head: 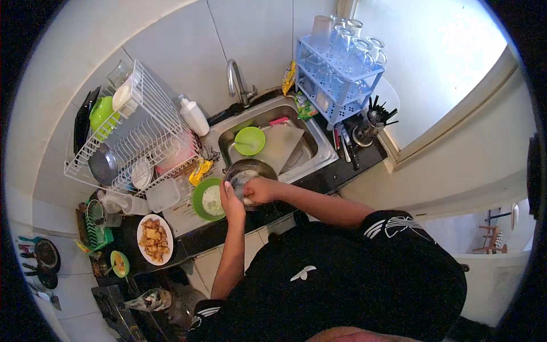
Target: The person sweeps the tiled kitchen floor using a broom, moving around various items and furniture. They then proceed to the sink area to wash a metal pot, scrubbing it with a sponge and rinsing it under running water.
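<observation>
A dark round metal pan or bowl (266, 167) is held tilted at the sink's near edge. My left hand (233, 201) grips its left rim. Inside it, my right hand (258, 191) is closed on a pale, blurred scrubber, with whitish suds around it. A green bowl of soapy liquid (198, 201) stands just left of the pan. In the steel sink (320, 164) lie a light green bowl (250, 141) with a utensil in it, a pale cutting board (284, 143) and something with a pink handle (279, 121).
Behind the sink rises a chrome faucet (234, 79). A white dish rack (141, 141) and a white bottle (194, 116) are on the left, with a plate of food (167, 246) nearer me. On the right stand a blue rack of glasses (337, 102), knives (354, 154) and a utensil holder (365, 132).
</observation>
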`<state>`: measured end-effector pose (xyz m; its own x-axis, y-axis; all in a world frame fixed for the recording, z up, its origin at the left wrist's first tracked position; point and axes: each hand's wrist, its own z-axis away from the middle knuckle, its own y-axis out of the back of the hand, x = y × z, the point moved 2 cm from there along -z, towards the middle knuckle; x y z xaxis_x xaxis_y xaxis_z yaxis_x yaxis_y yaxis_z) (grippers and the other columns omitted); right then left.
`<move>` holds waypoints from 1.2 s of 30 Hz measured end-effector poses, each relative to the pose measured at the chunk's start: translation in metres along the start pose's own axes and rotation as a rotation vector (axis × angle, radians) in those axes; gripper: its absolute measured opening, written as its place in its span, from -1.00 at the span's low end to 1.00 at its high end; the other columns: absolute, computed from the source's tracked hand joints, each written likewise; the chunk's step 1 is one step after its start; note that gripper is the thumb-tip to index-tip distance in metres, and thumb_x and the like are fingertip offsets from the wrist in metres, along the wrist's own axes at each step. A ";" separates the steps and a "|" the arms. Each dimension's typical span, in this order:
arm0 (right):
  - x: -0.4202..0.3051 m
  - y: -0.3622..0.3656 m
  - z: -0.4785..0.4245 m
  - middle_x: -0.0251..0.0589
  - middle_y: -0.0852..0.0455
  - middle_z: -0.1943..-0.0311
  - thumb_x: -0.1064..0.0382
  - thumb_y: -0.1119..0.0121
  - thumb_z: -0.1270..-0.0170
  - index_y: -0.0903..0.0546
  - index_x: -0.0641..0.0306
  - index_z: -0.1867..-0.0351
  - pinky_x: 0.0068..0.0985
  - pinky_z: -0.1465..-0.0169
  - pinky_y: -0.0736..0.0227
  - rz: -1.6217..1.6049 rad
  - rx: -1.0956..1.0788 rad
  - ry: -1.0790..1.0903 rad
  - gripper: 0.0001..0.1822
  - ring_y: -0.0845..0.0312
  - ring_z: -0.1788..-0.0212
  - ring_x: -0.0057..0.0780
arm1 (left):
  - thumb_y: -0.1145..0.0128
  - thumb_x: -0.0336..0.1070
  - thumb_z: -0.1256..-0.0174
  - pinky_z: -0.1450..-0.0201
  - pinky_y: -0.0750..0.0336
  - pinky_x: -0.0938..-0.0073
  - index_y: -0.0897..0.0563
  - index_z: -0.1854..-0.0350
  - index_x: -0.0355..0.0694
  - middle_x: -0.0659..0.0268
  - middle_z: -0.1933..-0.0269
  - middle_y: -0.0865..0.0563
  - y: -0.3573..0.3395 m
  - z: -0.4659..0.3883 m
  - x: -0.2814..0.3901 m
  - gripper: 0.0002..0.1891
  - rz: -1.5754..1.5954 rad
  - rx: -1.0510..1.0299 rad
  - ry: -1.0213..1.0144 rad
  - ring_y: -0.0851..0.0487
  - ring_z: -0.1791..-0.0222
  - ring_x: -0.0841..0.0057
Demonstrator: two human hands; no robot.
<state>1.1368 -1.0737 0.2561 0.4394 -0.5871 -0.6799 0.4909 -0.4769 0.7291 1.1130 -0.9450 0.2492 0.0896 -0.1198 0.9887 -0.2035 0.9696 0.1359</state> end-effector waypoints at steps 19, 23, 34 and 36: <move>-0.037 0.025 0.012 0.09 -0.51 0.22 0.52 -0.03 0.07 -0.48 0.45 0.25 -0.22 -0.03 -0.38 0.630 0.420 -0.211 -0.74 -0.40 0.05 0.07 | 0.23 -0.44 -0.19 -0.29 -0.20 0.40 -0.27 -0.29 -0.35 0.04 -0.18 -0.45 0.014 -0.011 -0.007 -0.47 0.178 -0.252 0.006 -0.41 -0.19 0.30; -0.011 0.009 -0.007 0.04 -0.52 0.22 0.48 -0.03 0.07 -0.48 0.39 0.28 -0.25 -0.01 -0.40 0.594 0.594 0.047 -0.76 -0.43 0.06 -0.01 | 0.22 -0.49 -0.08 -0.29 -0.20 0.41 -0.26 -0.26 -0.35 0.03 -0.15 -0.46 0.008 -0.006 -0.007 -0.43 0.163 -0.347 -0.070 -0.41 -0.18 0.28; -0.025 0.015 0.002 -0.04 -0.65 0.29 0.32 -0.06 -0.11 -0.58 0.30 0.27 -0.26 0.10 -0.54 0.711 0.278 -0.472 -0.82 -0.63 0.24 -0.10 | 0.25 -0.49 -0.04 -0.28 -0.23 0.39 -0.36 -0.23 -0.29 0.04 -0.13 -0.53 0.028 -0.019 0.010 -0.42 0.083 -0.275 -0.126 -0.45 -0.20 0.26; -0.041 0.014 0.007 0.02 -0.65 0.27 0.31 -0.07 -0.10 -0.58 0.33 0.23 -0.21 0.10 -0.52 0.576 -0.040 -0.439 -0.78 -0.63 0.28 -0.05 | 0.26 -0.49 -0.03 -0.27 -0.25 0.39 -0.37 -0.22 -0.32 0.04 -0.10 -0.55 0.030 -0.020 0.015 -0.42 0.058 -0.238 -0.183 -0.48 -0.17 0.25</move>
<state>1.1203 -1.0608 0.2947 0.2977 -0.9506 -0.0880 0.3033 0.0068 0.9529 1.1283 -0.9134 0.2667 -0.0970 -0.0779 0.9922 0.0331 0.9961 0.0815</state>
